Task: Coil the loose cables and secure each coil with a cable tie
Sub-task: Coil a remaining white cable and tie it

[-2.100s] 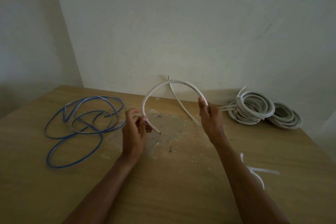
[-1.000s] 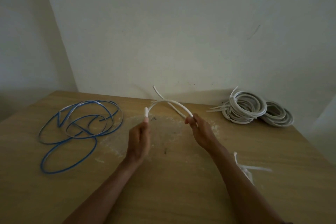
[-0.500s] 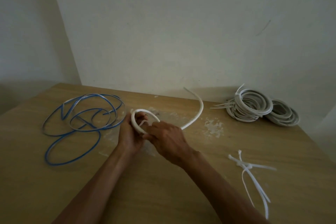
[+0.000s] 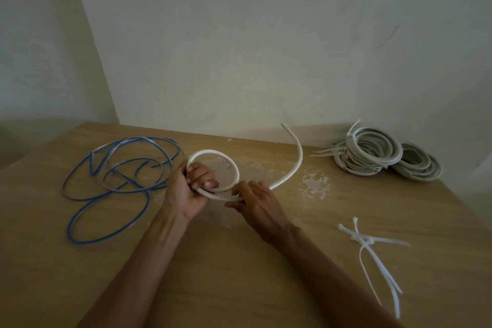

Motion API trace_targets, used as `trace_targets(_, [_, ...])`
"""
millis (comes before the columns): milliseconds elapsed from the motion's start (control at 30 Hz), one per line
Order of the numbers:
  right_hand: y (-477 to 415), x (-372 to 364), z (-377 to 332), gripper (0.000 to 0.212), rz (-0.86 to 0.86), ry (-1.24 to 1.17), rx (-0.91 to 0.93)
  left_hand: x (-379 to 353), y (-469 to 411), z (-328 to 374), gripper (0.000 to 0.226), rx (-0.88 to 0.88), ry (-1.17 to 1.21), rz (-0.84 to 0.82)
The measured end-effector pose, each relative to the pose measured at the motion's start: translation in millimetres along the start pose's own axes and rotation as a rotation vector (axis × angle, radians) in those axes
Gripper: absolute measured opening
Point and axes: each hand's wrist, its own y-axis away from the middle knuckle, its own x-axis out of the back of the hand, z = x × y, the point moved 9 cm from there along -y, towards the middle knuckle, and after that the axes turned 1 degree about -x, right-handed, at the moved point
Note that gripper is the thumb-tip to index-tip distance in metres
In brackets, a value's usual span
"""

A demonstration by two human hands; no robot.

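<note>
A short white cable (image 4: 297, 160) is bent into one loop over the middle of the wooden table (image 4: 239, 287). My left hand (image 4: 190, 189) grips the loop at its near left side, fingers curled through it. My right hand (image 4: 255, 200) pinches the cable just right of the loop, where the strands cross. The free end curves up and away to the right. A loose blue cable (image 4: 119, 170) sprawls on the table to the left. Several white cable ties (image 4: 372, 250) lie at the near right.
Two tied coils of white cable (image 4: 370, 152) and grey-white cable (image 4: 418, 165) sit at the back right by the wall (image 4: 239, 48). Pale scuffed patches mark the tabletop behind my hands. The table's left edge runs diagonally at the far left.
The cable went from an open arch held at both ends to a closed loop. My hands came together low over the table, and my right hand has slid slightly right along the cable.
</note>
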Motion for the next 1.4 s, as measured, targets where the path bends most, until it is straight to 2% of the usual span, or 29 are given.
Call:
trace_targets(167, [1,6,16,0.031,0.031,0.181,0.034,1,3,7,0.054,0.028,-0.149,0.007])
trace_targets(367, [11,-10,32,0.038,-0.138,0.127,-0.06,2,3,-9,0.059,0.065,-0.22,-0.002])
trace_targets(500, [12,-13,30,0.043,-0.193,0.13,-0.089,-2,6,-13,0.061,-0.021,-0.243,0.023])
trace_targets(600, [13,-23,28,0.056,-0.332,0.019,-0.16,-9,10,-12,0.057,-0.104,-0.248,-0.012])
trace_targets(667, [14,-25,26,0.06,-0.353,0.002,-0.156,-15,12,-11,0.052,-0.147,-0.288,-0.041])
trace_targets(800, [10,-15,30,0.062,-0.261,0.01,-0.168,-19,13,-9,0.052,-0.218,-0.31,-0.061])
trace_targets(1033, [6,-25,17,0.053,-0.259,-0.01,-0.155,-3,3,-2,0.061,-0.158,-0.288,0.074])
trace_targets(1200, [7,-5,30,0.051,-0.019,0.083,-0.205,5,5,20,0.057,-0.211,-0.209,0.133])
trace_targets(1300, [11,15,48,0.054,0.105,0.069,-0.353,10,8,37,0.056,-0.277,-0.164,0.162])
trace_targets(1400, [20,39,83,0.059,0.223,0.029,-0.693,10,12,50,0.061,-0.333,-0.132,0.154])
